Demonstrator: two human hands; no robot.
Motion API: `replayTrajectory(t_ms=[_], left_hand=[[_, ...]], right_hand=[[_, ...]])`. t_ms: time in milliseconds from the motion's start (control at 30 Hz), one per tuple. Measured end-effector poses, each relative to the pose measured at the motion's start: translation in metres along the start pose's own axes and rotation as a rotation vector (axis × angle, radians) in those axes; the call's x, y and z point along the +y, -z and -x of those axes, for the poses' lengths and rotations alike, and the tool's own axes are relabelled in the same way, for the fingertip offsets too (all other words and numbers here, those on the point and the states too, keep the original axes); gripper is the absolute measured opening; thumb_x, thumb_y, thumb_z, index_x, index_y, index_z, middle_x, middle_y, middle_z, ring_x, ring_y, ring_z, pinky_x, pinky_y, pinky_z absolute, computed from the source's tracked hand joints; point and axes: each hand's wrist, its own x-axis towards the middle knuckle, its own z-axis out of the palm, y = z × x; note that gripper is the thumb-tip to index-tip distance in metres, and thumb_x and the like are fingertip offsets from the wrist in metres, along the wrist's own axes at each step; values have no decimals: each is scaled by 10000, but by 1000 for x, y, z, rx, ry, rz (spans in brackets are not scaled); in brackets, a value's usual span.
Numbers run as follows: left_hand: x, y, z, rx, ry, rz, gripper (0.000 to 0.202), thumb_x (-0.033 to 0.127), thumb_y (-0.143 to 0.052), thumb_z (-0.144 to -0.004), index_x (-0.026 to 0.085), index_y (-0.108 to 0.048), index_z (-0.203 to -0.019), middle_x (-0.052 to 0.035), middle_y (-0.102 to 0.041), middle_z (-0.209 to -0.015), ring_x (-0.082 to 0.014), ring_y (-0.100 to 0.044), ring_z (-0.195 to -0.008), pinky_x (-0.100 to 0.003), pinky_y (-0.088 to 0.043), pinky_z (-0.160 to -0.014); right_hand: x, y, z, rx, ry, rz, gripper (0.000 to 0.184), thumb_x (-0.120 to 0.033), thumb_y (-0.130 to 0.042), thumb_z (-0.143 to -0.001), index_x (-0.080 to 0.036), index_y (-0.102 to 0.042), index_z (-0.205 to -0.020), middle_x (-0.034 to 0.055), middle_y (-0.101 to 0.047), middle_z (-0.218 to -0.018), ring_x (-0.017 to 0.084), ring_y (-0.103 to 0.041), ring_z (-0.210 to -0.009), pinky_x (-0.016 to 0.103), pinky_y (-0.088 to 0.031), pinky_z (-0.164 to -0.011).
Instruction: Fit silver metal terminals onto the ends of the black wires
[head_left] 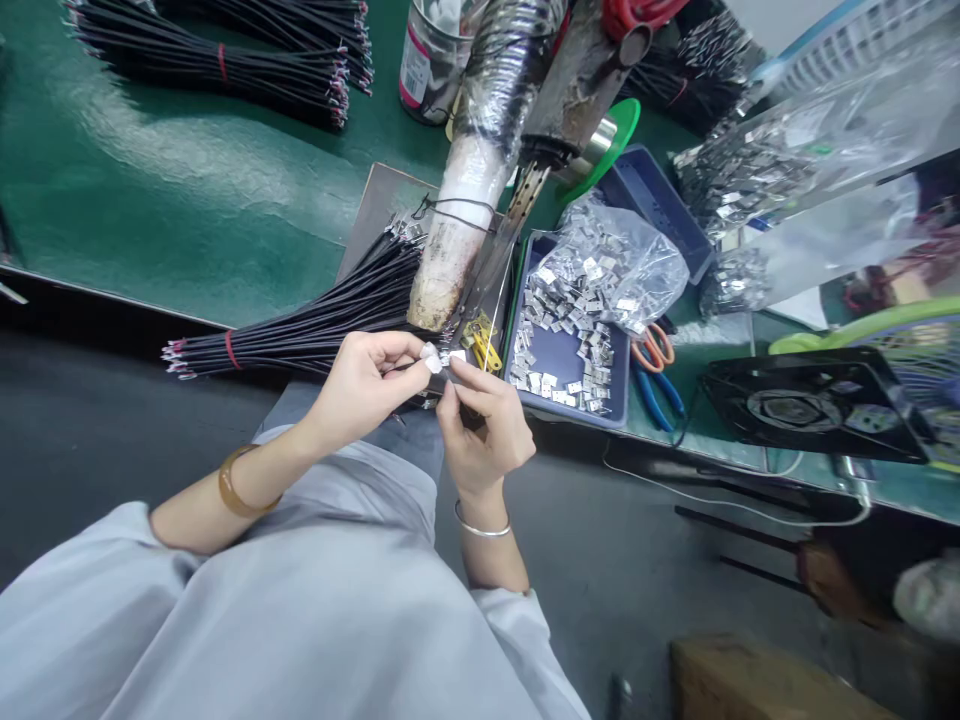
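Note:
My left hand (367, 378) is closed in a pinch, with white wrapping at a fingertip. Thumb and index finger of my right hand (487, 420) are pinched together close beside it. Something small, pale and dark shows between the fingertips, too small and covered to name. Just behind the hands lies a bundle of black cables (322, 325), tied with a red band. Above the fingers, a soldering iron (521, 210) slants down beside a pipe (457, 215) wrapped in white and clear film. A yellow clip-like piece (484, 345) lies behind my right hand.
Right of the hands, a blue tray (619, 385) holds many small metal connectors (570, 320) and a plastic bag (645, 250). Orange-and-blue-handled pliers (656, 370) and a black fan (817, 405) stand further right. More cable bundles (225, 65) lie at back left, near a jar (427, 70).

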Motion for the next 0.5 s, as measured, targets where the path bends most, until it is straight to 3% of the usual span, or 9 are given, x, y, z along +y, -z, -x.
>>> replayTrajectory(t_ms=[200, 500], left_hand=[[3, -6, -2, 58, -30, 13, 200, 259, -656, -718, 138, -639, -560, 27, -464, -508, -63, -358, -493, -183, -286, -452], [3, -5, -1, 53, -53, 16, 149, 240, -666, -725, 136, -727, -638, 24, -483, -530, -69, -357, -515, -189, -292, -469]], right_hand=[[6, -5, -7, 41, 79, 10, 169, -53, -677, -906, -212, -623, -923, 47, -820, -939, 135, -795, -839, 229, -648, -780], [6, -2, -11, 56, 104, 17, 181, -60, -733, -869, -222, -667, -919, 33, -815, -951, 151, -797, -845, 244, -669, -794]])
